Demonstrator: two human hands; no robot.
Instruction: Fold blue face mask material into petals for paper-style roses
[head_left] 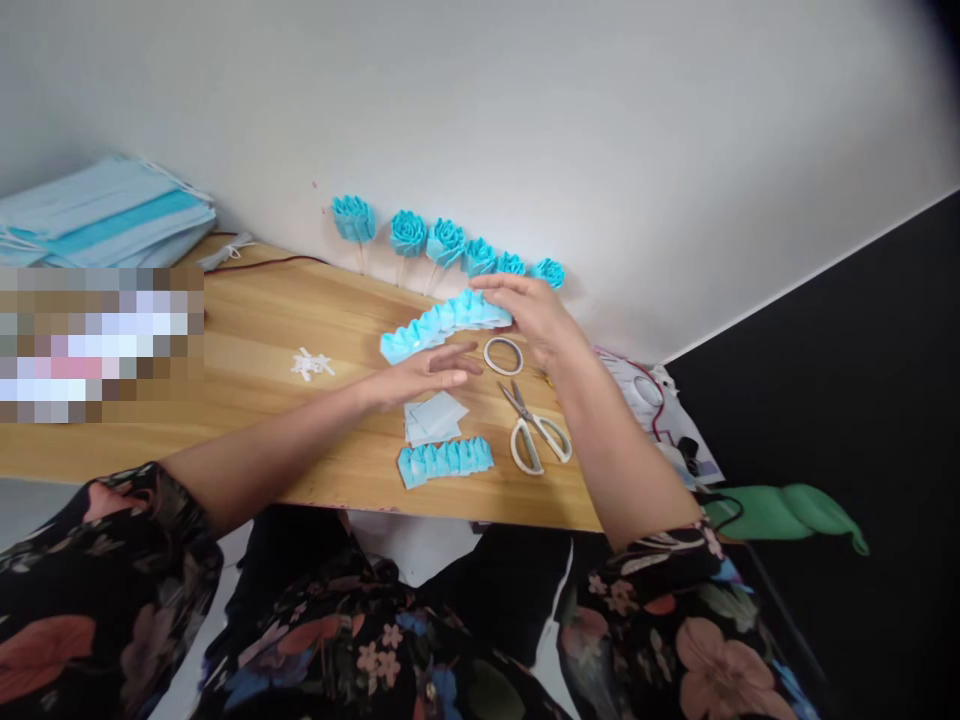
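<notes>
A long strip of folded blue petals (431, 326) lies across the wooden table (262, 320). My right hand (536, 315) rests on its right end, fingers pressing it down. My left hand (427, 374) hovers flat and open just below the strip's middle, holding nothing. Under the left hand lie small pale blue squares (435, 417) and a shorter folded blue strip (446, 461).
Several blue fabric roses on sticks (442, 243) lean on the wall. A tape roll (503, 355) and white-handled scissors (534, 430) lie right of the strips. White scraps (311, 364) sit mid-table, a stack of blue face masks (105, 215) far left, green object (787, 510) right.
</notes>
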